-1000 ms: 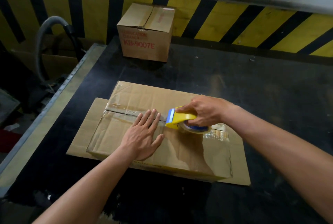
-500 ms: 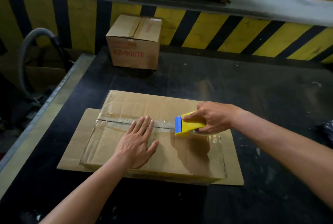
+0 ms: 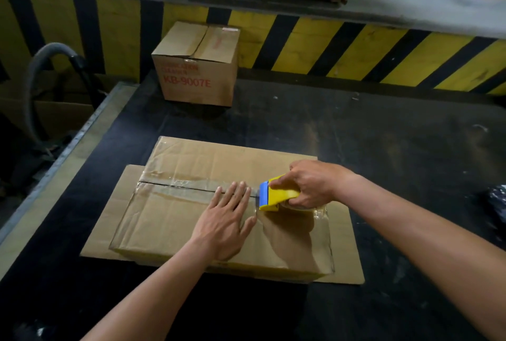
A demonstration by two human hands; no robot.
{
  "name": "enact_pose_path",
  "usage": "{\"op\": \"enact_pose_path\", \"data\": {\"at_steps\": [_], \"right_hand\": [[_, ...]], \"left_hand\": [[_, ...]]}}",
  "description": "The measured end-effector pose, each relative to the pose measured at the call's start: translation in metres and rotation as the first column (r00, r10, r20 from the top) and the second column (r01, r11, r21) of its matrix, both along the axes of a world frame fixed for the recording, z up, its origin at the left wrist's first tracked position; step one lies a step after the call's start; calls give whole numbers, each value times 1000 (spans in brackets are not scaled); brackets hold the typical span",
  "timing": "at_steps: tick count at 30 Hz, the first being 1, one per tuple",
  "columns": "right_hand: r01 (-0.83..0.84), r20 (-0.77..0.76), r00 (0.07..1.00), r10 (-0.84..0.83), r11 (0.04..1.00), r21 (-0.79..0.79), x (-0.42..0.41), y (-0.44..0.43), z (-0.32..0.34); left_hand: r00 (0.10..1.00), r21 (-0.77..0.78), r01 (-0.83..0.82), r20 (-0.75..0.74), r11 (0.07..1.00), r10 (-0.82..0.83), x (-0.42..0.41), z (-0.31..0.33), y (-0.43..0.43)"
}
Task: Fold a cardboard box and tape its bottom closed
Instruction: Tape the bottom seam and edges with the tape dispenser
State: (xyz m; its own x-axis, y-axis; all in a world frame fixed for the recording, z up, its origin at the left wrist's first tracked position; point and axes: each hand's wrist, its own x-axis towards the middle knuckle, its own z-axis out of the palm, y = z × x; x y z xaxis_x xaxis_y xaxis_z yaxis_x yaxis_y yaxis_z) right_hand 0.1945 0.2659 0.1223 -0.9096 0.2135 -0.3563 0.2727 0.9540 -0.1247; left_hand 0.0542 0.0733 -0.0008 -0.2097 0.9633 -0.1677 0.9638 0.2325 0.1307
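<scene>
While the left hand [image 3: 226, 220] lies flat on the box [image 3: 175, 225], fingers straight & close together w/ tips at the taped seam, the right hand [image 3: 309, 184] has its grip wrapped round a yellow tape dispenser [image 3: 276, 195]. Left grip: wide, palm down, holding nothing. Dispenser sits on the seam just right of the left fingertips, blue edge facing left, body pointing right along the seam; roll mostly hidden under the hand. Box lies at desk [image 3: 356, 135] ctr, on a flat cardboard sheet [image 3: 109, 220] that sticks out left & right. Box long axis runs left-right, right end tilted a bit toward the viewer; seam follows the same axis, approx mid-width. Clear tape [image 3: 180, 186] covers the seam from left edge to dispenser; glossy film also on the near-right part. Far side of desk: smaller closed box [image 3: 197, 75] w/ red print "KB-9007E", well apart. Behind it, yellow-black striped wall [image 3: 356, 47]. Grey hose [image 3: 41, 66] off desk at left.
</scene>
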Motion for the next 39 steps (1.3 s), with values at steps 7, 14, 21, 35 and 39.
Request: {"op": "enact_pose_path", "data": {"at_steps": [7, 14, 21, 35, 39], "right_hand": [[-8, -33, 999, 7, 999, -37, 14, 4, 8], [18, -23, 1000, -18, 1000, -9, 37, 35, 15], [48, 22, 999, -48, 999, 4, 54, 39, -1], [56, 44, 997, -56, 998, 10, 61, 45, -2], [55, 43, 998, -54, 998, -43, 68, 48, 11]], "left_hand": [[1000, 50, -8, -13, 999, 9, -1, -4, -1], [1000, 0, -18, -12, 1000, 18, -1, -1, 0], [999, -57, -21, -38, 998, 18, 5, 8, 6], [997, 11, 63, 39, 998, -63, 52, -3, 40], [998, 39, 56, 31, 998, -57, 50, -6, 40]]}}
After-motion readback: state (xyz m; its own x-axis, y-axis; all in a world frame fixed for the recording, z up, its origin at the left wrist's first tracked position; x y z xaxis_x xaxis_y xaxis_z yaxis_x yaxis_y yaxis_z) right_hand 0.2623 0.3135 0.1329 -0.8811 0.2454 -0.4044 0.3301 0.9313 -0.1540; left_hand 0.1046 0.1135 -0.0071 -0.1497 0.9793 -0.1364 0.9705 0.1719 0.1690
